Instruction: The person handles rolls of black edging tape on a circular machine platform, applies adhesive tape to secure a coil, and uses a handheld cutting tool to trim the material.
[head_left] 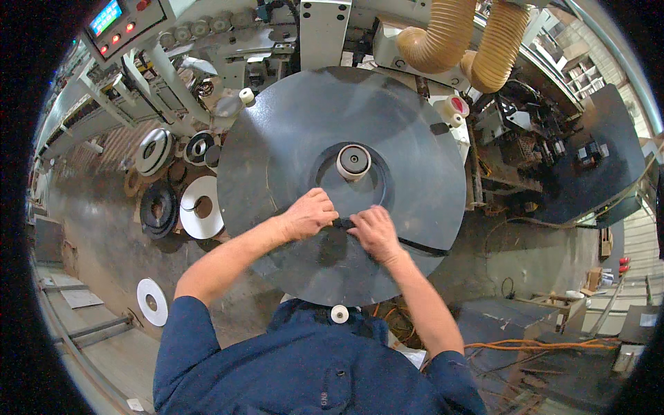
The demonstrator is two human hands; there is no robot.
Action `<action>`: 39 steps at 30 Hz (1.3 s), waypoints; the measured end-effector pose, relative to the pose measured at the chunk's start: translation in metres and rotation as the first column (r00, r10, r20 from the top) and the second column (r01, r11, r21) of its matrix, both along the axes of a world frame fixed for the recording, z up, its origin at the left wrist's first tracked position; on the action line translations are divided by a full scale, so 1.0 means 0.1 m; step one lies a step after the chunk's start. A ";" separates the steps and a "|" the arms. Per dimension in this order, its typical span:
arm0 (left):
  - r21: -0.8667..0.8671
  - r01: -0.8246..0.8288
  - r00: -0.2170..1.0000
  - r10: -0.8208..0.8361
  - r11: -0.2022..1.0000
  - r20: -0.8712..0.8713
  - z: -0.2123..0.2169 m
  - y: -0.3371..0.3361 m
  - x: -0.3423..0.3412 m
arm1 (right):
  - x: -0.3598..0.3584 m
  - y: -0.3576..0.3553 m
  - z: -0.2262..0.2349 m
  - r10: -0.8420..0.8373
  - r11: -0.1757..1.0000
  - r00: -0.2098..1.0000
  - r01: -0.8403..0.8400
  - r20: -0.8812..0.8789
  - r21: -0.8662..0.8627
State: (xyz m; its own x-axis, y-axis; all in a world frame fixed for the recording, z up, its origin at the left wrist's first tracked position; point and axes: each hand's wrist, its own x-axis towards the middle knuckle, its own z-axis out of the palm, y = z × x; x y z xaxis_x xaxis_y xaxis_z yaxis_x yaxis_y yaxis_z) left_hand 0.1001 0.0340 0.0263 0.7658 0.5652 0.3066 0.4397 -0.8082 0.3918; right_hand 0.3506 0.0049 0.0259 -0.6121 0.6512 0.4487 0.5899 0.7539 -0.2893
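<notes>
Black strip [344, 223] pinched between left hand [309, 213] and right hand [374, 232] fingers.

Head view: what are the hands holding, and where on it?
Both the left hand and the right hand pinch a dark strip at its near end, between them, over the round grey disc.

Factory workshop — big machine w/ control panel [117, 24], dust-extraction hoses [463, 41], tape reels [181, 200] on concrete floor [104, 235]
</notes>
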 end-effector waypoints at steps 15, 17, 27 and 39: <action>0.121 -0.013 0.999 0.018 0.993 -0.043 0.05 -0.03 -0.18 | 0.03 0.00 -0.02 0.057 0.998 0.998 -0.057 0.025 -0.004; 0.100 0.007 0.997 0.001 0.995 -0.073 0.14 0.09 -0.27 | 0.30 0.21 0.09 0.082 0.995 0.986 -0.090 0.145 0.050; 0.136 -0.090 0.994 0.097 0.987 -0.047 0.08 -0.12 -0.13 | -0.32 -0.10 -0.09 -0.082 0.994 0.993 0.087 0.088 -0.061; 0.199 -0.149 0.986 0.160 0.969 -0.041 0.07 -0.16 0.02 | -0.44 -0.17 -0.21 -0.163 0.982 0.986 0.159 -0.032 -0.103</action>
State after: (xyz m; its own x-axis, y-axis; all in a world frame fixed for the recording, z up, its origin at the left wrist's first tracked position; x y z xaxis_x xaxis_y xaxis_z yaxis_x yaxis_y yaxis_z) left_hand 0.1022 0.0178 0.0332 0.6929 0.6120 0.3812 0.5822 -0.7868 0.2050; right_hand 0.3068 -0.0117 0.0053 -0.4782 0.7825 0.3988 0.6875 0.6161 -0.3845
